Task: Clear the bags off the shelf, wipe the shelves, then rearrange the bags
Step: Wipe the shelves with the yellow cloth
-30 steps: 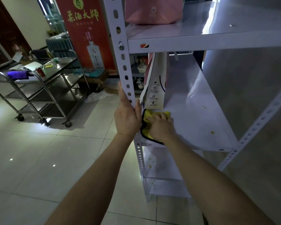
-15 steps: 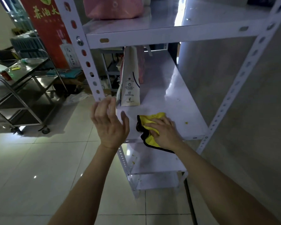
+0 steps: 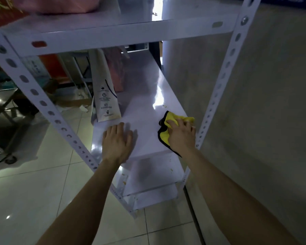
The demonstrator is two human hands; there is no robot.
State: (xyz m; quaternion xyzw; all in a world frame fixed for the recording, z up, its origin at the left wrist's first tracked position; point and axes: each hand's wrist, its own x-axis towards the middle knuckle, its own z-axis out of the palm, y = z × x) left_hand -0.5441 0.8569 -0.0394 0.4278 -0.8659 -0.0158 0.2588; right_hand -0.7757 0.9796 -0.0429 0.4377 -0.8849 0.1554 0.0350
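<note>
Left hand [image 3: 117, 140] flat, right hand [image 3: 181, 135] gripping cloth [image 3: 164, 137]

The white metal middle shelf [image 3: 145, 106] is glossy, with a few small specks near its right edge. A white paper bag [image 3: 105, 98] printed with small symbols stands upright at its left edge, and a reddish-pink bag [image 3: 117, 73] stands just behind it. A yellow cloth [image 3: 163, 137], black-edged and bunched, lies at the front right corner. A pink bag [image 3: 60, 5] sits on the upper shelf [image 3: 113, 35].
</note>
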